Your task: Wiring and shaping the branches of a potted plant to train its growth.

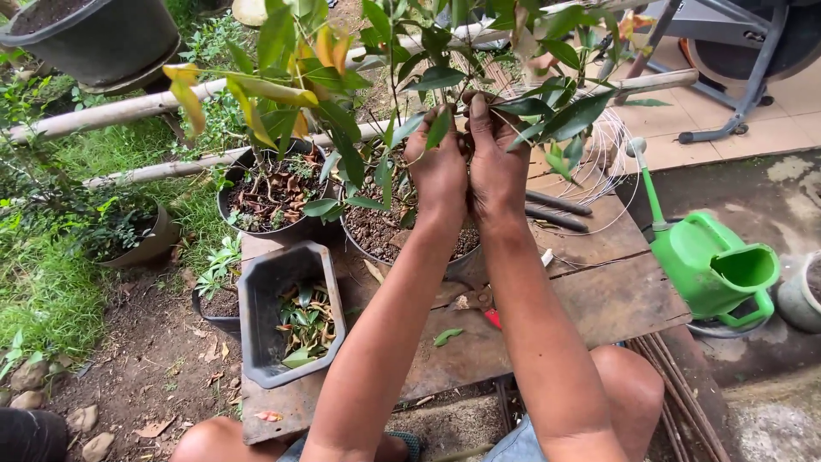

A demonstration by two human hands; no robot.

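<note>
A: Item, potted plant (402, 224), 12 o'clock on wooden table (599, 291)?
B: Stems thin, springy, easily snapped. Left hand (438, 167) and right hand (499, 158) pinch one twig together; grip it near the main stem.

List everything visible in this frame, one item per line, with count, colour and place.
potted plant: one, green leaves, dark pot, table centre
second pot: one, black, dry leaves inside, left of it
rectangular tray: one, dark grey, leaf clippings inside, table front left
wooden table: one, brown, centre
watering can: one, green, right
wire coil: one, pale, table's far right
bamboo poles: several, pale, behind
hanging pot: one, dark, top left
left hand: raised, fingers among the stems
right hand: raised beside it
</note>
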